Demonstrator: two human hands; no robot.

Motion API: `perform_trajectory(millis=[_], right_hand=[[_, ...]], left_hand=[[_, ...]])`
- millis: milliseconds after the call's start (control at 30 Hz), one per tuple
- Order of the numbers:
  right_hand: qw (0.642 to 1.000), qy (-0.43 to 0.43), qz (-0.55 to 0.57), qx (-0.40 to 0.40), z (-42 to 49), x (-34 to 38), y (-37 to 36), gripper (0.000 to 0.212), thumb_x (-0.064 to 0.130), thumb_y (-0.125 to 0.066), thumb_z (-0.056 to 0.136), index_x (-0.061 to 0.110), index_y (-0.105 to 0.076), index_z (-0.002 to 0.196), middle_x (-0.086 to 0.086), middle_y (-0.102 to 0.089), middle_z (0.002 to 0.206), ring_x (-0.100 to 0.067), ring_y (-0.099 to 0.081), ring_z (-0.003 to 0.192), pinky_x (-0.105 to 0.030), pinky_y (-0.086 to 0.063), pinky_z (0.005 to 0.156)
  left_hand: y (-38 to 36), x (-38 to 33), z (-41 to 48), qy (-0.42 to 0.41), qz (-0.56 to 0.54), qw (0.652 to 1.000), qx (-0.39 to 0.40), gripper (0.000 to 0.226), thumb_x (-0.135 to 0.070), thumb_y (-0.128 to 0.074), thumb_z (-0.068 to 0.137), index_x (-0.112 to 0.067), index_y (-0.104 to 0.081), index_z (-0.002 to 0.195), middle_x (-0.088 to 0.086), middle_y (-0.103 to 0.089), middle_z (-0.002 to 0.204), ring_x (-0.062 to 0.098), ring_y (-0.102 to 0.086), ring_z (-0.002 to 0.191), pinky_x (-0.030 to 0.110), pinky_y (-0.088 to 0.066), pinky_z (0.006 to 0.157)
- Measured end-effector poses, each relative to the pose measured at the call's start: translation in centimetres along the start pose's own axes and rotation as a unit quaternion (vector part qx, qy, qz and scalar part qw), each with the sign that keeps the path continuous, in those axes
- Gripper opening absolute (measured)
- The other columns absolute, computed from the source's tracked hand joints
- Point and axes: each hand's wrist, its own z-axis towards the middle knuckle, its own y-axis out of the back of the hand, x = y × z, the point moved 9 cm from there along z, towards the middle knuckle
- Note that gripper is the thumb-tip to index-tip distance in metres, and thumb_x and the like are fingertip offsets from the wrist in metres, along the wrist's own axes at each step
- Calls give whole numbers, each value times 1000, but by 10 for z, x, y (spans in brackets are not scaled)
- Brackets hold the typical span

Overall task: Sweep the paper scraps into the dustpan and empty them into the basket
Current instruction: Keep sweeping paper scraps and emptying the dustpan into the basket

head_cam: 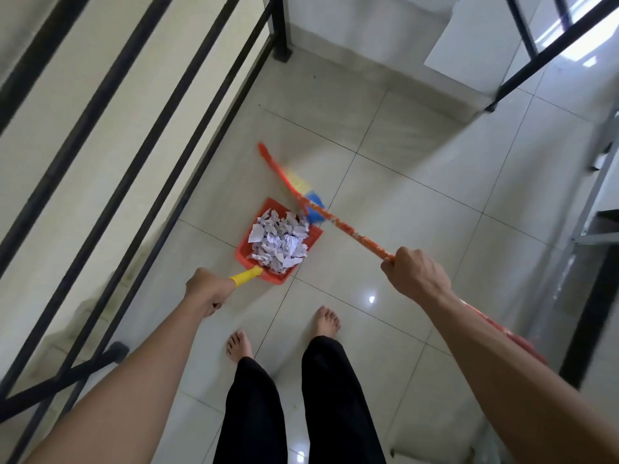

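A red dustpan [244, 251] sits over the tiled floor ahead of my feet, heaped with white paper scraps [279, 241]. My left hand [207, 291] grips its yellow handle [246, 275]. My right hand [413, 274] grips the orange broom stick [348, 229], which runs up and left across the dustpan's far corner. The broom's blue and yellow head [310, 200] is blurred just beyond the dustpan. No basket is in view.
A black metal railing [140, 155] runs along the left, with a post at the far end [279, 28]. A black metal frame [552, 48] and grey furniture [599, 202] stand at the right. My bare feet [326, 321] are on the glossy tiles.
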Motion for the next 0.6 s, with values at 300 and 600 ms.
perform_trajectory(millis=[300, 600], right_hand=[[998, -20, 41, 47, -61, 8, -29, 32, 39, -41, 95, 13, -48, 78, -5, -54, 74, -26, -52, 60, -29, -42, 55], [994, -89, 59, -12, -98, -9, -5, 38, 42, -39, 95, 10, -53, 80, -5, -55, 71, -22, -52, 57, -28, -40, 54]], left_hand=[[-9, 33, -6, 68, -98, 991, 58, 12, -18, -60, 85, -6, -56, 85, 13, -57, 74, 15, -43, 41, 9, -27, 34], [-32, 60, -12, 73, -177, 975, 113, 14, -18, -58, 92, -15, -49, 82, 3, -44, 59, 7, -37, 32, 8, -19, 39]])
